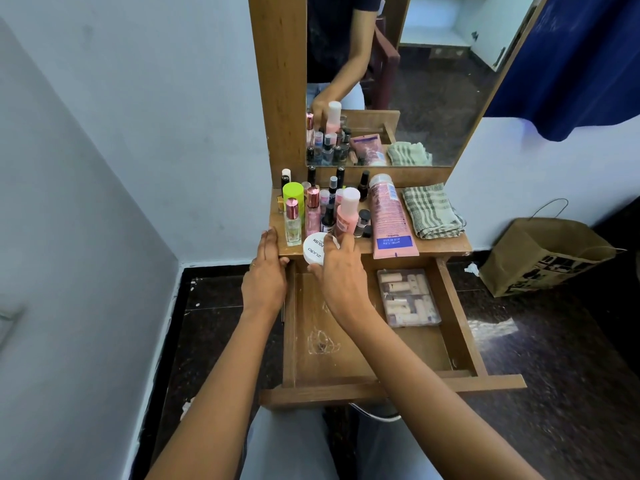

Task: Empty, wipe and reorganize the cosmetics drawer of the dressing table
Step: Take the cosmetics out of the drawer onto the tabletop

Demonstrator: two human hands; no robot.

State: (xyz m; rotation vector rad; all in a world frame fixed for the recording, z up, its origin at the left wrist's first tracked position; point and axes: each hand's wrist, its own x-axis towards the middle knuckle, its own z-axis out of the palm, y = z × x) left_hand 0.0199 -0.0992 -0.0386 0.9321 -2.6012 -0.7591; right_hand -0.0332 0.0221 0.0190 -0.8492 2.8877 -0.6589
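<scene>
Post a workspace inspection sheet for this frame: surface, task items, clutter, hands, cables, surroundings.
Surface: tabletop crowded; drawer open, white smears on its floor.
Job's things: bottles stand clustered; pink tube lies flat; folded cloth beside it; clear box in drawer.
Clutter: white scrap on the room floor.
Hands: left hand rests on tabletop edge; right hand grips white jar.
Cables: nothing seen.
Surroundings: mirror, paper bag, blue curtain.

The white jar (314, 249) reads "zudio" and "POLISH"; print on the pink tube (388, 216) is illegible.
</scene>
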